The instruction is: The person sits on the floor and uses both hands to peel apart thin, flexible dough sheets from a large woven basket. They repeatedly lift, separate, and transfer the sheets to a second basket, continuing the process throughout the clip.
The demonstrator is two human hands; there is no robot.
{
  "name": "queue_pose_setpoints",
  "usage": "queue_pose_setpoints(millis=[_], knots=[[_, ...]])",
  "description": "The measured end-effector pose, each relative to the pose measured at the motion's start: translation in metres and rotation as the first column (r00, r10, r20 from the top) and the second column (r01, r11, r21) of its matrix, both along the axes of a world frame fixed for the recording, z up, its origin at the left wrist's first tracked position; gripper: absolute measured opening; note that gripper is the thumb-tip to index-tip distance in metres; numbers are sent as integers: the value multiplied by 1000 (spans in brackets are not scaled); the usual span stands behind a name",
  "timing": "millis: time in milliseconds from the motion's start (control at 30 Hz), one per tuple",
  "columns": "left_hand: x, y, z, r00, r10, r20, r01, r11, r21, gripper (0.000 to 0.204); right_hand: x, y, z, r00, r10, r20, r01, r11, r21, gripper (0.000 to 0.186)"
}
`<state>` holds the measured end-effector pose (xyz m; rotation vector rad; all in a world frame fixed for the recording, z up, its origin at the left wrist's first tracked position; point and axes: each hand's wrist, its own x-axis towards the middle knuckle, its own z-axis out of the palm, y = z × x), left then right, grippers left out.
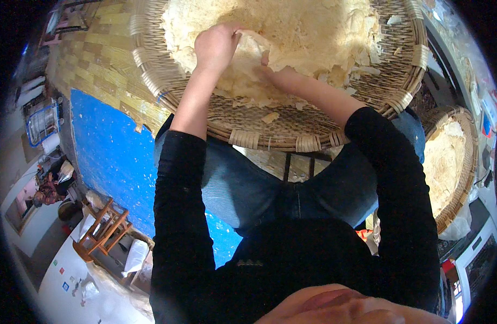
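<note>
A large round wicker tray (248, 140) rests across my thighs. Thin, pale-yellow flatbread sheets (313, 38) lie stacked on it, with broken flakes around their edge. My left hand (218, 46) is closed, pinching the left end of a lifted strip of flatbread (252, 39). At the strip's other end, my right hand (275, 74) has its fingertips pressed on the edge. It stays low, close to the stack, and its fingers are partly hidden. The strip curves between the two hands, raised a little above the sheets.
To the right stands a second wicker tray (470, 167) with more pale sheets. A blue floor panel (110, 154) and wood-patterned flooring (102, 48) lie to the left. A small wooden chair (105, 227) stands at lower left. Farther left, another person (51, 189) is visible.
</note>
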<state>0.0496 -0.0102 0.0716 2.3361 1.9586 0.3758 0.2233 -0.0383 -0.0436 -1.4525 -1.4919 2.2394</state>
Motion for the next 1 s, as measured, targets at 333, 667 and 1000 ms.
queue_pose_setpoints(millis=[333, 667, 1000], knots=[[20, -4, 12, 923, -159, -349, 226, 961, 160, 15, -2, -4, 54, 675, 289, 679, -691, -76, 719, 47], [15, -53, 13, 946, -176, -273, 29, 883, -468, 25, -49, 55, 63, 859, -161, 487, -513, -284, 810, 49], [-7, -63, -59, 960, -268, -76, 123, 654, -746, 32, -72, 124, 90, 590, 191, 784, -807, 113, 580, 49]])
